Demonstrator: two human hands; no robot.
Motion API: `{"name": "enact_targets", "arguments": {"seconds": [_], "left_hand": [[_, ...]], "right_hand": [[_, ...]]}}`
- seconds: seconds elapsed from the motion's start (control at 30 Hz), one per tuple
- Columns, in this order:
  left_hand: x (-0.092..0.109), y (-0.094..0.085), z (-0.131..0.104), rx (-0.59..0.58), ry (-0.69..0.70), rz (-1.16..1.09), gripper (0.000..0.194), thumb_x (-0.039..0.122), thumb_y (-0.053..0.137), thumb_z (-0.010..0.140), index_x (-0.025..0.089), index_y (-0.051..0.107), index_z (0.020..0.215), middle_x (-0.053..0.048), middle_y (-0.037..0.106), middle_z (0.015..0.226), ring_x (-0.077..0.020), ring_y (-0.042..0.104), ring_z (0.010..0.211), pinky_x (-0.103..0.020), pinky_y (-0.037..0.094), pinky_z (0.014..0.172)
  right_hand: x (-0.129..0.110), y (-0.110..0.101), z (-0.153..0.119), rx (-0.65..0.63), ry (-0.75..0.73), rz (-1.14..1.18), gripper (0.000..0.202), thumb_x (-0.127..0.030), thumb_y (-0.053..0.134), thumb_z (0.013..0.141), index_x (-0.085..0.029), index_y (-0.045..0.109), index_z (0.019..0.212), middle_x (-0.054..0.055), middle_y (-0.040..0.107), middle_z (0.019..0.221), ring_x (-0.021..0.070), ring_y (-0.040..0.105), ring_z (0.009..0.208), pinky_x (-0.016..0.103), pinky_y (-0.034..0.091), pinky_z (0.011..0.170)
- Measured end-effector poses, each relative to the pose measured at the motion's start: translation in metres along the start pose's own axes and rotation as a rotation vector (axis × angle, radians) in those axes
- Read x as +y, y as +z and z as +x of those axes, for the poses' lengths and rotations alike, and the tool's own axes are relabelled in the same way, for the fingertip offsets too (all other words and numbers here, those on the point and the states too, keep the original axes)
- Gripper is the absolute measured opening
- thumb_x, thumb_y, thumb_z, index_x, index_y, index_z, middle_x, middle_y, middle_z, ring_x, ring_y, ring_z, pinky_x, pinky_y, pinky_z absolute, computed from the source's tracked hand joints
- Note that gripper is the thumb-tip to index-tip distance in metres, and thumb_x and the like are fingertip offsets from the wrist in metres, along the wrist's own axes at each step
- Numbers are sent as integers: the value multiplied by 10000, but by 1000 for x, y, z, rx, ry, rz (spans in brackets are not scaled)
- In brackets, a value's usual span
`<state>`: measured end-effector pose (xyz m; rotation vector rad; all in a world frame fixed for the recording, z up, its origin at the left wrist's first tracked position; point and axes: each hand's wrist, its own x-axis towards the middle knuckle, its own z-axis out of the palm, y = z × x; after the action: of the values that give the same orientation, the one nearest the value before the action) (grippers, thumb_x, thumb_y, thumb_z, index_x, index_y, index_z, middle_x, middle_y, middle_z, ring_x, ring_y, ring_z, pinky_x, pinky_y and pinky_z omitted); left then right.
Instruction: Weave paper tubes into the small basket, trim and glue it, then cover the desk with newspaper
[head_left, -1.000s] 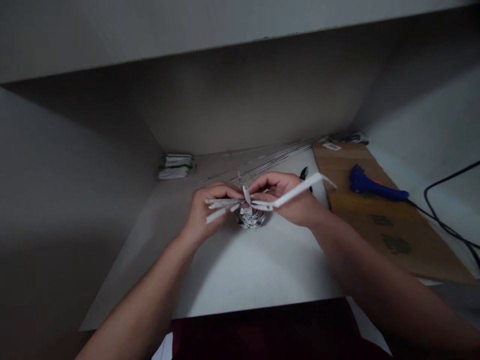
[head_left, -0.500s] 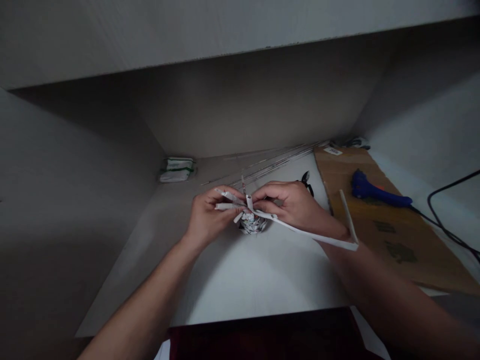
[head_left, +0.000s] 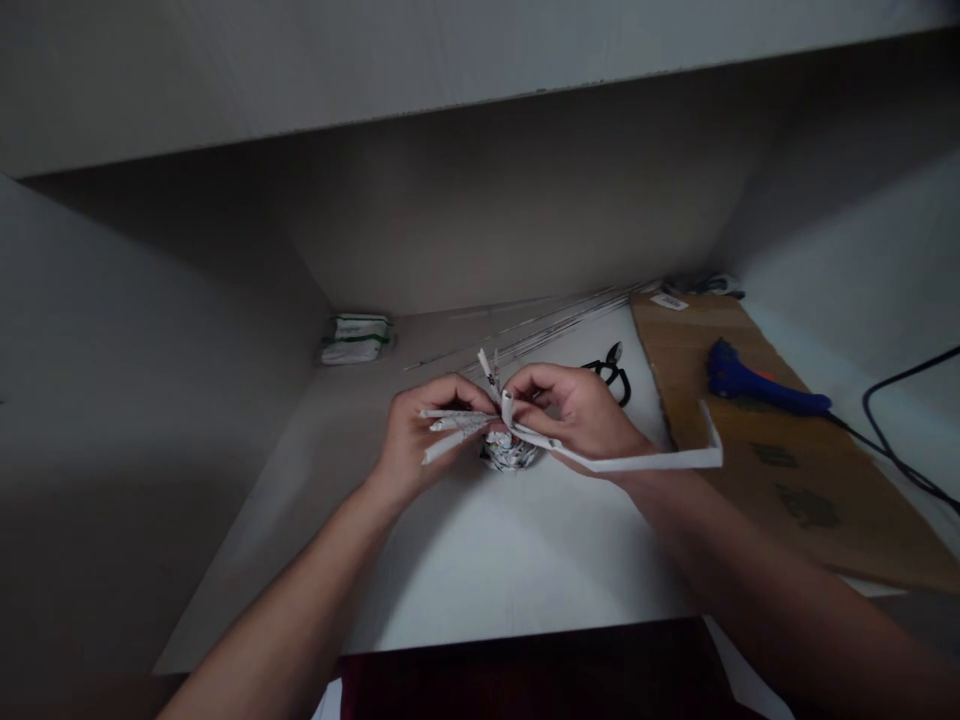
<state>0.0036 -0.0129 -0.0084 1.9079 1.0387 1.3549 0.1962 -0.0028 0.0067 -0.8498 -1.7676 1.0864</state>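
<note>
A small round piece woven from printed paper tubes is between my hands over the white tabletop. Several paper tube ends fan out from it to the left, and others point upward. My left hand is closed on the woven piece near these ends. My right hand pinches at the base of a long white paper strip. This strip runs right across my wrist and bends sharply upward at its far end. The fingertips of both hands nearly meet, and their exact hold is partly hidden.
Black-handled scissors lie behind my right hand. Thin sticks rest along the back. A blue glue gun with a black cord sits on a cardboard sheet. A white-and-green packet stands back left; a shelf overhangs.
The woven piece has turned slightly, and its left tube ends now spread lower. The long strip has swung up to lie nearly level. More of the scissors shows behind my right hand.
</note>
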Motion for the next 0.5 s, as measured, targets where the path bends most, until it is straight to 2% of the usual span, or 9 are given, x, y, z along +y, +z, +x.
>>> {"name": "enact_targets", "arguments": {"seconds": [0.13, 0.2, 0.33, 0.4, 0.5], "left_hand": [[2, 1, 4, 60, -31, -38, 222, 177, 833, 635, 173, 647, 756, 22, 671, 686, -98, 605, 592, -191, 468, 544], [4, 1, 7, 79, -54, -81, 298, 162, 857, 588, 183, 653, 805, 32, 658, 699, -98, 602, 607, -187, 465, 546], [6, 3, 9, 15, -57, -108, 300, 191, 845, 620, 191, 710, 888, -2, 678, 765, -123, 631, 689, -224, 504, 619], [5, 4, 9, 19, -75, -165, 350, 207, 853, 612, 194, 699, 926, -14, 687, 804, -136, 644, 702, -249, 524, 641], [4, 5, 8, 44, -118, -273, 546, 200, 894, 530, 211, 642, 1015, -4, 686, 866, -130, 646, 669, -259, 539, 627]], "right_hand": [[1, 3, -1, -17, 44, 97, 103, -267, 639, 813, -166, 659, 802, 7, 631, 700, 116, 558, 614, 252, 442, 559], [3, 3, -1, -8, 47, 121, 108, -274, 662, 802, -167, 676, 809, 22, 638, 764, 124, 581, 661, 259, 462, 582], [4, 4, -1, 39, 60, 196, 141, -285, 736, 742, -167, 658, 742, 48, 627, 899, 136, 612, 748, 277, 503, 635], [3, 4, 0, 19, 119, 275, 182, -293, 756, 722, -171, 621, 725, 34, 623, 848, 123, 599, 697, 273, 499, 605], [3, 4, 1, -26, 213, 344, 212, -292, 764, 715, -174, 591, 739, 8, 606, 744, 110, 575, 631, 262, 482, 562]]}}
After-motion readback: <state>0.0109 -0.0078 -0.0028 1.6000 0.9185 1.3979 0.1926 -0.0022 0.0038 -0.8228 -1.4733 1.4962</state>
